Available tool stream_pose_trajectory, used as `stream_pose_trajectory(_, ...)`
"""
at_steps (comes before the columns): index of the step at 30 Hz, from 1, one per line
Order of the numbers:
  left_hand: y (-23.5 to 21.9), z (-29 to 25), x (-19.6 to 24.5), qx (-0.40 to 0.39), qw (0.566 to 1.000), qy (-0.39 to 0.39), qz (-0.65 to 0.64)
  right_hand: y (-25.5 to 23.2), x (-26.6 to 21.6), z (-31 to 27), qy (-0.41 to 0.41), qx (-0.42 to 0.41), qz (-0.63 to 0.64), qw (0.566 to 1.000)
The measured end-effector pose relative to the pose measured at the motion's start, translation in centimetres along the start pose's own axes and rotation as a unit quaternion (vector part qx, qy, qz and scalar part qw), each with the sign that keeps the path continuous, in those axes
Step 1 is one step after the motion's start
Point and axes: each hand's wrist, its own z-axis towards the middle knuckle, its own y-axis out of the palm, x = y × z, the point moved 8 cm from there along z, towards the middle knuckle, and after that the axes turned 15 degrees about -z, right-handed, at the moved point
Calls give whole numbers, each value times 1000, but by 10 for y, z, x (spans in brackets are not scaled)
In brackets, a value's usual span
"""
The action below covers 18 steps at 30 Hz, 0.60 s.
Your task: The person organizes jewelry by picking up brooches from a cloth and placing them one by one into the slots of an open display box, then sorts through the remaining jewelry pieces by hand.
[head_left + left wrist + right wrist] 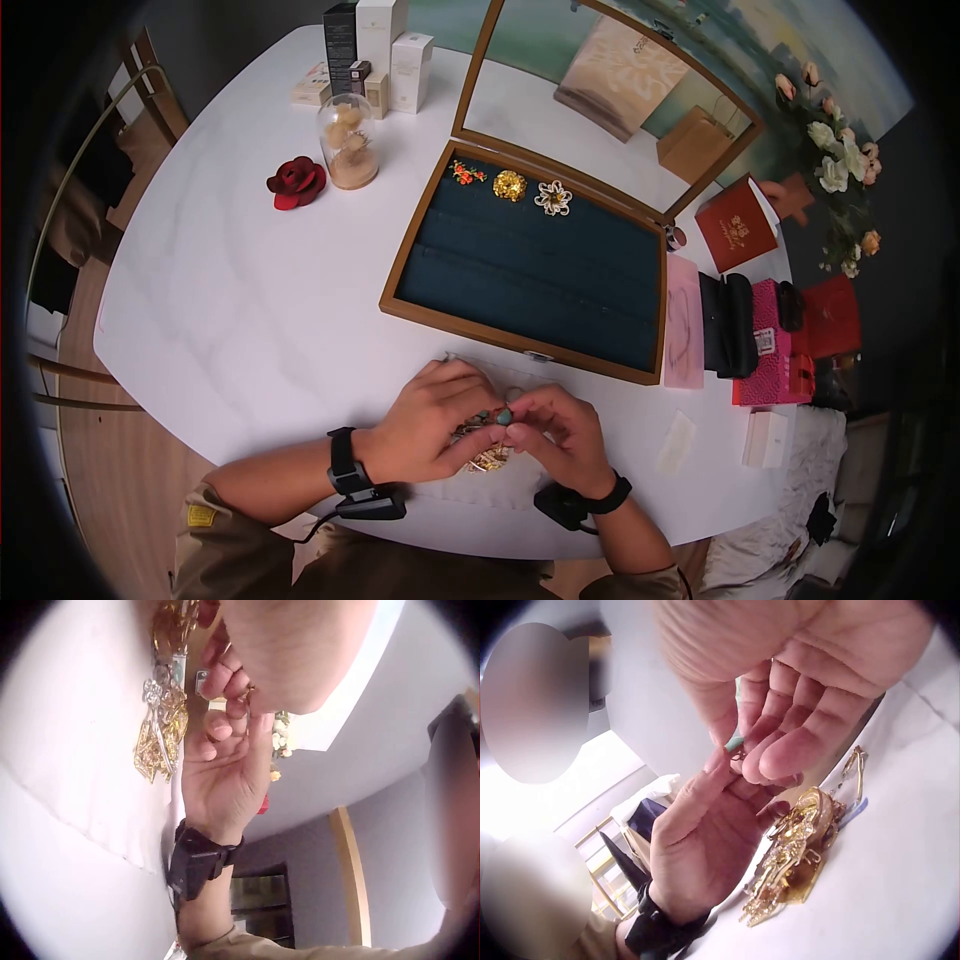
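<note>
Both hands meet above a heap of gold and silver jewellery [487,457] near the table's front edge. Between the fingertips of the left hand [432,418] and the right hand [560,430] is a small piece with a green stone [504,416]. In the right wrist view the green piece [735,744] is pinched by the thumb and fingers of the right hand [795,682], and the left hand's [705,844] fingertips touch it from below. The heap [791,855] lies beside the hands on a white cloth.
Behind the hands stands an open wooden case [520,345] with a dark lining and several brooches along its back. A red flower [297,183], a glass dome [349,150] and boxes [380,40] are at back left. Pouches [735,325] and a pink box [765,345] lie right.
</note>
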Motion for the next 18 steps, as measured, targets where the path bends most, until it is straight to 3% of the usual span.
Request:
stream_pose_trajectory(3,4,-1,-5,-27,1000,-5,2,-1,2,1,2,6,27,1000)
stream_pose_trajectory(13,4,-3,-4,-11,999,-5,36,0,-3,1,-11,26,-15,1000)
stream_pose_trajectory(15,3,-3,-5,0,999,-1,42,0,-30,2,-112,41,-206,971)
stream_pose_trajectory(18,4,-5,-7,-6,999,-7,40,0,-35,1,-135,41,-247,959)
